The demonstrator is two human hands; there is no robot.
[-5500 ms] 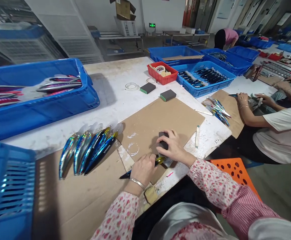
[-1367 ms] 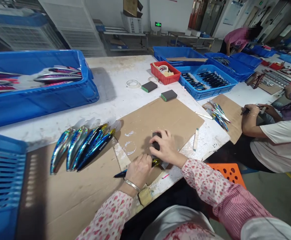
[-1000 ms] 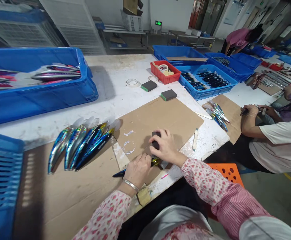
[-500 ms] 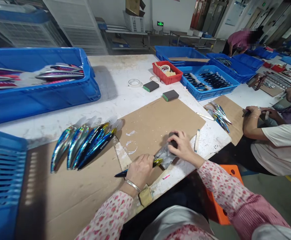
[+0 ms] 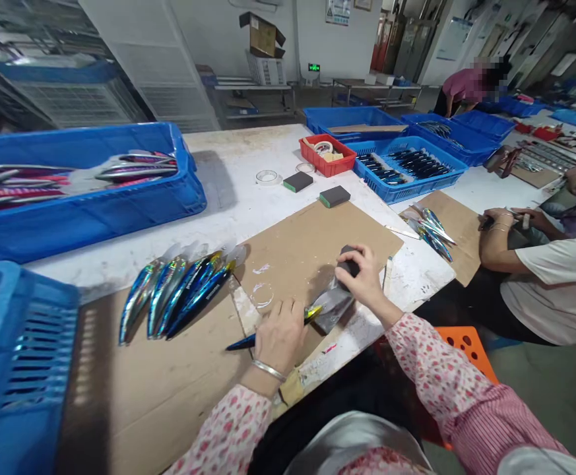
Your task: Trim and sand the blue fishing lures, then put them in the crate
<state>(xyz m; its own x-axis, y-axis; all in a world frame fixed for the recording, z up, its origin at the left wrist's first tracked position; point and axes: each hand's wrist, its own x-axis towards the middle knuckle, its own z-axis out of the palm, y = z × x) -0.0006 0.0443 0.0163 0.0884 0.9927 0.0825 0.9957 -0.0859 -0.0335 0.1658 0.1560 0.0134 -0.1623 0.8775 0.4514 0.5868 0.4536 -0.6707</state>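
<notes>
My left hand (image 5: 280, 333) is closed over a blue-black fishing lure (image 5: 242, 343), pressing it down near the table's front edge. The lure's yellow end and clear lip (image 5: 326, 301) stick out to the right of my fingers, above a grey block-like piece (image 5: 336, 318). In my right hand (image 5: 367, 280) is a dark sanding block (image 5: 350, 262), gripped between thumb and fingers just above and beyond the lip. To the left, several shiny blue and silver lures (image 5: 189, 293) lie side by side on cardboard (image 5: 169, 389).
Two more sanding blocks (image 5: 334, 196), a tape roll (image 5: 268, 177) and a red tray (image 5: 328, 158) sit farther back. Blue crates (image 5: 189, 191) stand left; a blue basket (image 5: 406, 188) of lures stands back right. A co-worker (image 5: 545, 277) sits at the right.
My right hand with the sanding block has lifted slightly away from the lip, uncovering more of it. My left hand stays on the lure. The view has tilted slightly.
</notes>
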